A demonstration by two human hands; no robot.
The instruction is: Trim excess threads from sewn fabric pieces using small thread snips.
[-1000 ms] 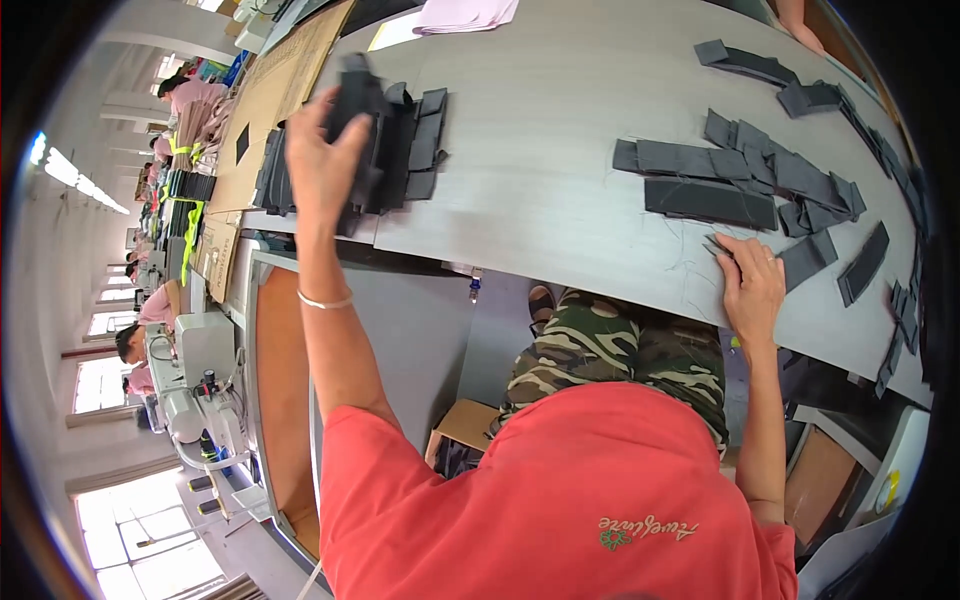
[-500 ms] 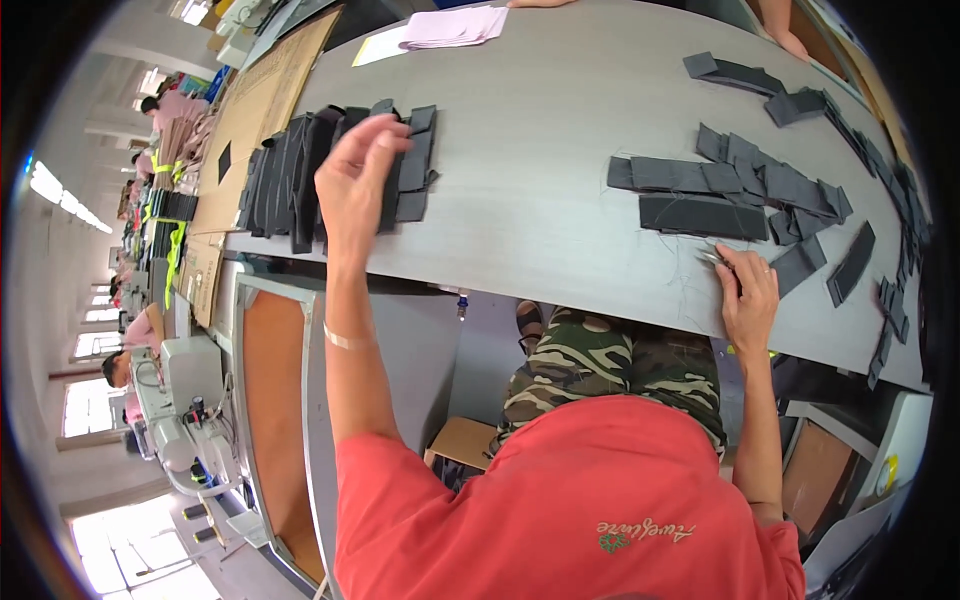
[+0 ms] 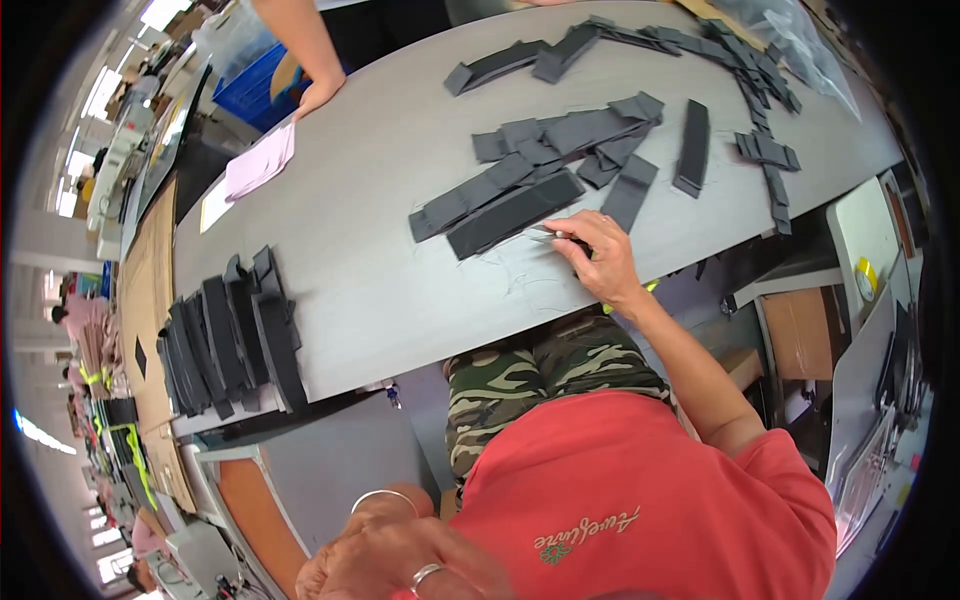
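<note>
My right hand point(image 3: 600, 262) is closed round small metal thread snips point(image 3: 545, 234), whose tips point left over the grey table. Just beyond the tips lies a dark fabric strip point(image 3: 515, 212), beside a heap of similar folded grey strips point(image 3: 575, 135). Loose thread ends are scattered on the tabletop by the snips. My left hand point(image 3: 405, 555), with a ring and a bangle, is raised close to the camera at the lower edge, off the table. It is blurred and its fingertips are hidden, so what it holds, if anything, does not show.
A row of stacked dark strips point(image 3: 230, 335) lies at the table's left end. A linked chain of strips point(image 3: 745, 70) runs along the far right. Pink sheets point(image 3: 260, 165) lie at the far left, near another person's hand point(image 3: 320, 92) resting on the table edge.
My left hand has left the stacked strips and come back toward me, close to the camera. The view has turned, while my right hand stays by the strip heap with the snips.
</note>
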